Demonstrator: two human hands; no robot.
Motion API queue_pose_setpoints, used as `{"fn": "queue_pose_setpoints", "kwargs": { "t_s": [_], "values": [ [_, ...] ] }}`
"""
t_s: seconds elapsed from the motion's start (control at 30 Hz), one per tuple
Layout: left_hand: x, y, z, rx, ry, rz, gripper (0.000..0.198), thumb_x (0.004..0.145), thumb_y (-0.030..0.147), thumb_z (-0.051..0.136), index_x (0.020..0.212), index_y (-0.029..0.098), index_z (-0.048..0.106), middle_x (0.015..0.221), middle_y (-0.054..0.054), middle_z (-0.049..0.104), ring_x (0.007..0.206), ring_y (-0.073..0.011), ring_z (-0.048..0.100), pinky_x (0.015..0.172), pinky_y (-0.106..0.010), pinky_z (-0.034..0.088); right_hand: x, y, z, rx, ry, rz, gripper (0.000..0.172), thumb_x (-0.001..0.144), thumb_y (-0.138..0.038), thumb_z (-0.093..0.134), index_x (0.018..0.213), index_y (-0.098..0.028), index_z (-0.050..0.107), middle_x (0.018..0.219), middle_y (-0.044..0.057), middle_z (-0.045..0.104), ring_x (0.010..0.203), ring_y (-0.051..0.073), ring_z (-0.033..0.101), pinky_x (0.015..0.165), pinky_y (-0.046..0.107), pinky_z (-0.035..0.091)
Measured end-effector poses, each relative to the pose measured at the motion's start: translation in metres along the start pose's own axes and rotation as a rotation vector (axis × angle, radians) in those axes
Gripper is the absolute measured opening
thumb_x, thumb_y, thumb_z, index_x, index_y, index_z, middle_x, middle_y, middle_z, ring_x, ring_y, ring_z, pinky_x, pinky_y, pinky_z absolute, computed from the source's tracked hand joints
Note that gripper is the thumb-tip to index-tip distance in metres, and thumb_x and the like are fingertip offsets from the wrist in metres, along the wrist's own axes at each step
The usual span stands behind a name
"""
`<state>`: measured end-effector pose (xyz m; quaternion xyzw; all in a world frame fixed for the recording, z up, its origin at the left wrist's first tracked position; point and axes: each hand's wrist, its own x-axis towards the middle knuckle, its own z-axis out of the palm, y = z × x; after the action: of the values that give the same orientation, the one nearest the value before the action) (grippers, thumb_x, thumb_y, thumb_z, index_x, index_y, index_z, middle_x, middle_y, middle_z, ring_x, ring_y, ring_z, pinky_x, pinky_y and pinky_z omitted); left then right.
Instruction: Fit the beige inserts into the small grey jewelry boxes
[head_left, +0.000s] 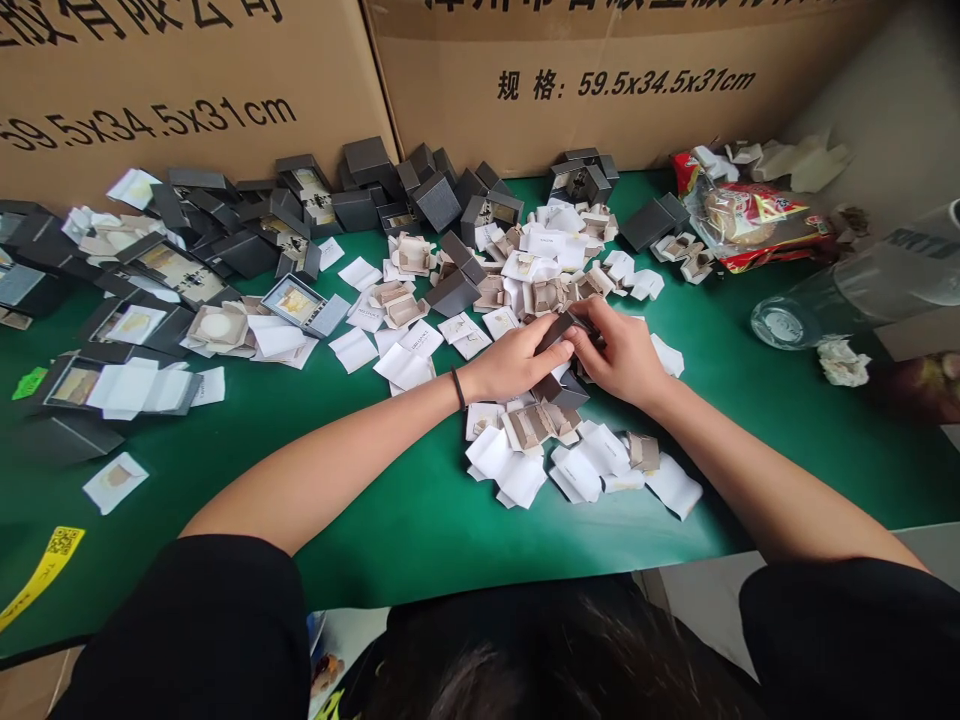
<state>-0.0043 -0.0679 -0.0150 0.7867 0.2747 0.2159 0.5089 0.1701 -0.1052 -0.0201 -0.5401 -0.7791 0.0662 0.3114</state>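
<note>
Dark-grey, the small box-like piece [553,333] sits clasped between our left hand [511,362] and right hand [624,352] above the smooth green table [416,510], apparently mid-handling, so our next move likely calls for steady pressure.

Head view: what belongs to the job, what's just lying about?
Likely job: dark box between left hand and right hand; other dark boxes; white papers; cardboard inserts.

Likely stray: red snack packet; transparent container; crumpled tissue; yellow QR strip.

Across the desk [390,530] I see boxes [437,202] at left and back, paper slips [519,478] in the middle, a bottle [862,292] at right, cartons [585,125] behind.
</note>
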Motion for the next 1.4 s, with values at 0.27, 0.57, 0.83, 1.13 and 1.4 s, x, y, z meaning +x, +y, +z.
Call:
{"fn": "queue_pose_setpoints", "kwargs": {
  "t_s": [0.27, 0.57, 0.83, 1.13, 1.4],
  "values": [
    [0.0007, -0.0023, 0.0004, -0.001, 0.003, 0.017, 0.028, 0.089, 0.035, 0.042, 0.108, 0.017, 0.049, 0.109, -0.007, 0.062, 0.104, -0.0227, 0.058, 0.09, -0.034, 0.045, -0.0005, 0.0007, 0.001, -0.005, -0.003, 0.0, 0.024, 0.09, -0.04, 0.039, 0.094, -0.02, 0.05, 0.073, 0.005, 0.06, 0.059, 0.016, 0.053, 0.053, 0.027, 0.038],
    [0.0012, -0.0026, 0.0004, -0.011, -0.002, 0.011, 0.025, 0.089, 0.037, 0.043, 0.103, 0.018, 0.05, 0.101, -0.005, 0.063, 0.1, -0.0221, 0.06, 0.089, -0.035, 0.046, -0.0001, 0.0003, 0.0008, -0.016, -0.013, -0.005, 0.02, 0.089, -0.036, 0.041, 0.095, -0.019, 0.05, 0.077, 0.006, 0.062, 0.059, 0.016, 0.054, 0.052, 0.027, 0.039],
    [0.001, -0.0015, 0.0001, -0.003, -0.003, -0.005, 0.025, 0.089, 0.037, 0.042, 0.103, 0.018, 0.051, 0.1, -0.005, 0.063, 0.099, -0.0217, 0.06, 0.088, -0.035, 0.047, 0.0002, 0.0, 0.0005, -0.01, -0.005, -0.001, 0.021, 0.089, -0.037, 0.041, 0.095, -0.019, 0.051, 0.076, 0.006, 0.062, 0.058, 0.015, 0.054, 0.052, 0.026, 0.039],
    [-0.0006, -0.0005, -0.0001, 0.003, -0.004, 0.009, 0.028, 0.089, 0.036, 0.04, 0.107, 0.017, 0.049, 0.106, -0.006, 0.062, 0.101, -0.0214, 0.059, 0.089, -0.033, 0.046, 0.0016, -0.002, -0.001, 0.033, 0.021, 0.024, 0.023, 0.088, -0.04, 0.044, 0.09, -0.019, 0.053, 0.069, 0.003, 0.06, 0.056, 0.014, 0.052, 0.052, 0.025, 0.039],
    [-0.0004, -0.0006, -0.0008, 0.006, -0.009, 0.016, 0.028, 0.089, 0.038, 0.041, 0.107, 0.018, 0.05, 0.104, -0.005, 0.063, 0.105, -0.0216, 0.058, 0.092, -0.034, 0.045, 0.0019, -0.0009, -0.0021, 0.061, 0.0, -0.004, 0.019, 0.088, -0.037, 0.044, 0.09, -0.019, 0.051, 0.071, 0.003, 0.06, 0.057, 0.014, 0.053, 0.053, 0.025, 0.039]
  ]
}}
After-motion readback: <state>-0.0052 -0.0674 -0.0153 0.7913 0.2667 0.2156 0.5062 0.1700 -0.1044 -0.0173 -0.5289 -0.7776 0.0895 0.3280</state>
